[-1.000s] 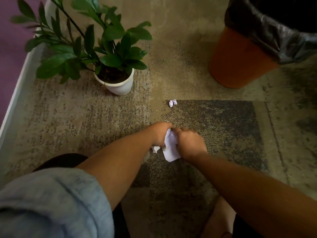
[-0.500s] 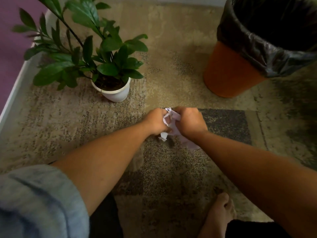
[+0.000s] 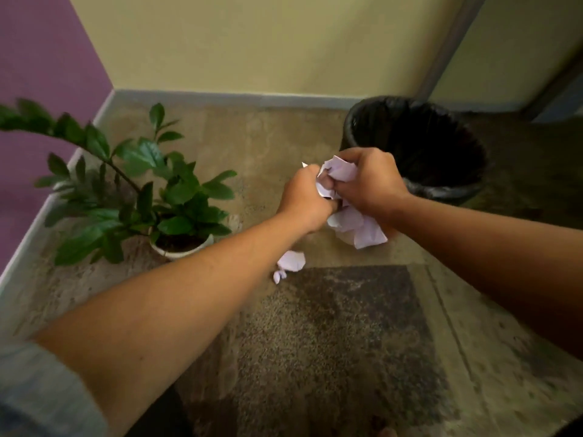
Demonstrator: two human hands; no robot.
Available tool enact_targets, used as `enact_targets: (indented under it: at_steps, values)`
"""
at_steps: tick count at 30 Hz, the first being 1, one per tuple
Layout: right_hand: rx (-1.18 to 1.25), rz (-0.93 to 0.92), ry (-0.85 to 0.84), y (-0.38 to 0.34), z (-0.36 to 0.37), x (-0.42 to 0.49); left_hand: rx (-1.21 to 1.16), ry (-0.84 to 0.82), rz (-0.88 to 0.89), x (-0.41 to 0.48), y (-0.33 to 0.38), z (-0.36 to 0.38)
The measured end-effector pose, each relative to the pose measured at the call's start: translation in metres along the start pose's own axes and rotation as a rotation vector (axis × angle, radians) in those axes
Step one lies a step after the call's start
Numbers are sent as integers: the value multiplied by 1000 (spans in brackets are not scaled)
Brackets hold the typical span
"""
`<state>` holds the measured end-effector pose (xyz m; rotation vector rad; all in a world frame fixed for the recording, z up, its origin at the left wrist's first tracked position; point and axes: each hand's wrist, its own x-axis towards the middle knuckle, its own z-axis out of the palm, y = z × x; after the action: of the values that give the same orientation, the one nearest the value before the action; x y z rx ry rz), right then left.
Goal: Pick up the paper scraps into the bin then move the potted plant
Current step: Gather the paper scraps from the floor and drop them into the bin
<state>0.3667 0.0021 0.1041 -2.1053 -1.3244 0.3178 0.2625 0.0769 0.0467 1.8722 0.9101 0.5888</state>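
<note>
Both my hands hold a bunch of crumpled white paper scraps [image 3: 356, 225] in the air, just left of the bin. My left hand [image 3: 304, 200] and my right hand [image 3: 369, 181] are closed on the bunch, knuckles almost touching. The bin [image 3: 441, 190] has a black liner and stands open at the right, close behind my right hand. A smaller paper scrap [image 3: 291, 261] shows below my left wrist; whether it hangs or lies on the carpet I cannot tell. The potted plant [image 3: 179, 247], green leaves in a white pot, stands on the carpet at the left.
The floor is mottled beige carpet with a darker square patch [image 3: 340, 326] in front of me. A purple wall [image 3: 41, 74] and a yellow wall [image 3: 252, 42] meet in the corner behind the plant. A door frame [image 3: 448, 48] rises behind the bin.
My hands have risen from the carpet with the paper bunch and moved toward the bin. My view has tilted up, so the walls show now.
</note>
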Motion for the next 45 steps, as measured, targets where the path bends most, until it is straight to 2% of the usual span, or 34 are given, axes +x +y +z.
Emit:
enact_targets:
  at_steps: [8, 12, 16, 20, 23, 26, 33, 36, 41, 45]
  values:
    - [0, -10, 252, 5, -105, 42, 70, -36, 276, 71, 118, 11]
    - [-14, -11, 370, 27, -122, 60, 211, -25, 316, 98, 148, 35]
    - [-19, 12, 421, 55, -120, 74, 229, -90, 323, 118, 149, 59]
    - [-78, 87, 319, 78, -113, 80, 252, -221, 319, 119, 135, 67]
    - [-101, 134, 184, 86, -111, 77, 334, -261, 310, 117, 124, 69]
    - [-57, 171, 119, 88, -112, 74, 377, -285, 295, 115, 119, 64]
    - [13, 242, 110, 88, -113, 79, 541, -269, 287, 106, 117, 41]
    - [28, 266, 132, 85, -108, 85, 538, -257, 278, 103, 113, 30]
    - [-19, 112, 203, 64, -91, 77, 425, -100, 398, 73, 90, 14]
    - [-35, -92, 150, 20, -53, 46, 401, 36, 524, 22, 35, -1]
